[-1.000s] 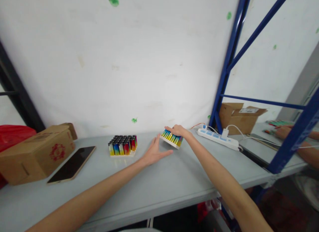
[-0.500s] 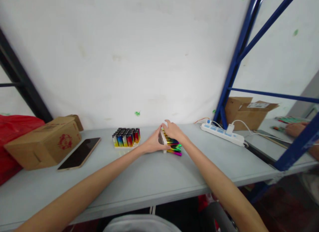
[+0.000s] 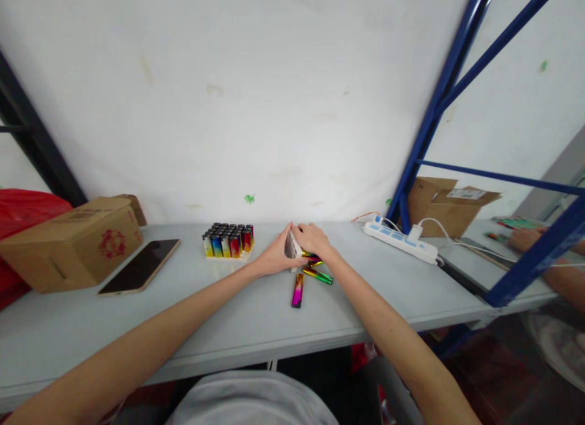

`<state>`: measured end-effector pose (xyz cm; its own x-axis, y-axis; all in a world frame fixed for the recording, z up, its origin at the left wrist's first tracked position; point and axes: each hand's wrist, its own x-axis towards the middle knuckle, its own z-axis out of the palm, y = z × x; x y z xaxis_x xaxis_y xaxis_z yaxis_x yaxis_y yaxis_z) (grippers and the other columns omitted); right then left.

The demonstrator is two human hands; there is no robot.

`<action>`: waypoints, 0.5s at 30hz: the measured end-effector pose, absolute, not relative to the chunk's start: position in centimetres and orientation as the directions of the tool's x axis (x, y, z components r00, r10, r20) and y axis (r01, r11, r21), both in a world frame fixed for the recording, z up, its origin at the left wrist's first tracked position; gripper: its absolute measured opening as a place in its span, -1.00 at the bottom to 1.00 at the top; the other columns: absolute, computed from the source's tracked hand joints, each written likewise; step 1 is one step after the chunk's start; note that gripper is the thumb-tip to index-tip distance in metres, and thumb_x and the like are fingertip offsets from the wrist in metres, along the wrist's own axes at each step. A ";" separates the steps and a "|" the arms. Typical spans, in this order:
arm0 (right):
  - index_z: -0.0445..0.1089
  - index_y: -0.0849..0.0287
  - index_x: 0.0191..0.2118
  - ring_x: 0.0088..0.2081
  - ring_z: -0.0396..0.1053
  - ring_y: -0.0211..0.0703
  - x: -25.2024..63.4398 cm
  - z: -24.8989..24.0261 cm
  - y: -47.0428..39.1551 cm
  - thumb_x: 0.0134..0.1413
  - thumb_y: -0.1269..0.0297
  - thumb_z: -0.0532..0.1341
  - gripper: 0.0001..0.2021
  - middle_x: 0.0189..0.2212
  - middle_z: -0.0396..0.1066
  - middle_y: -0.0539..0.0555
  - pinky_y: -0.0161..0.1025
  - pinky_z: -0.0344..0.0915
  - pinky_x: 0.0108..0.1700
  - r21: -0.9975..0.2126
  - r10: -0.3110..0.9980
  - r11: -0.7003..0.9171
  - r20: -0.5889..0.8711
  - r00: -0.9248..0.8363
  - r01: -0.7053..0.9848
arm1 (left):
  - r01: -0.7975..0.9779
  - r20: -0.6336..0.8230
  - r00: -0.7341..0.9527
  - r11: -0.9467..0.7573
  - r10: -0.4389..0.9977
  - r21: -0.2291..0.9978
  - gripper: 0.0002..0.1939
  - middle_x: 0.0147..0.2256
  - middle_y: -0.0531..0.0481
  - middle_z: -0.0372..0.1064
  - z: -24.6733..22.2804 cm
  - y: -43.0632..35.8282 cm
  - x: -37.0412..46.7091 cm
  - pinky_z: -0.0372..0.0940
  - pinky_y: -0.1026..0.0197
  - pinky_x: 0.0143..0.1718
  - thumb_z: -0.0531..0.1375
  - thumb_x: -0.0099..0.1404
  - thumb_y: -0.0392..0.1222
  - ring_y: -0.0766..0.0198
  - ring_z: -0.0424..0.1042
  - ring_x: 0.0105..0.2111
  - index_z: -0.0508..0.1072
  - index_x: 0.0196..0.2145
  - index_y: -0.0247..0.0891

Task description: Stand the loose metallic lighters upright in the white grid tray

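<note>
My left hand (image 3: 273,257) is closed round a white tray (image 3: 293,245) tipped up on its side, thumb along the near end and fingers at the far end. Curled over the tray's far right side is my right hand (image 3: 312,237), its fingertips partly hidden. Shiny lighters lie below and right of the tray. A green-gold lighter (image 3: 319,275) points to the right, and a magenta-orange lighter (image 3: 297,290) lies apart, toward the table's front edge. More lighters are partly covered by my right hand. To the left, a second tray holds several upright lighters (image 3: 228,241) with black tops.
A phone (image 3: 139,266) and a cardboard box (image 3: 75,242) lie left on the grey table (image 3: 219,327), beside a red bag (image 3: 27,212). On the right are a power strip (image 3: 402,242), a blue rack post (image 3: 429,126) and an open carton (image 3: 448,206). Another person's hand (image 3: 525,237) shows far right.
The lighters beside the tray have dropped and spread on the table; the magenta one now lies separately nearer to me. My right hand has come down closer over the tray.
</note>
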<state>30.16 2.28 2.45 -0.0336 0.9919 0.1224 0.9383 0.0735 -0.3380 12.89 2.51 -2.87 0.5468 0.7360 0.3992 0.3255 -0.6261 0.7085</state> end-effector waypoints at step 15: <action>0.65 0.26 0.06 0.15 0.53 0.10 35.5 -0.3 2.8 0.60 0.02 -0.11 -0.39 0.10 0.60 0.36 -0.17 0.29 0.13 -0.205 0.992 0.004 0.128 0.023 0.979 | 0.381 0.479 0.509 -0.686 0.715 0.620 -0.04 0.34 -0.25 0.26 -2.5 2.1 12.3 0.17 -0.16 0.43 0.43 0.20 0.27 -0.19 0.26 0.38 0.25 0.41 -0.13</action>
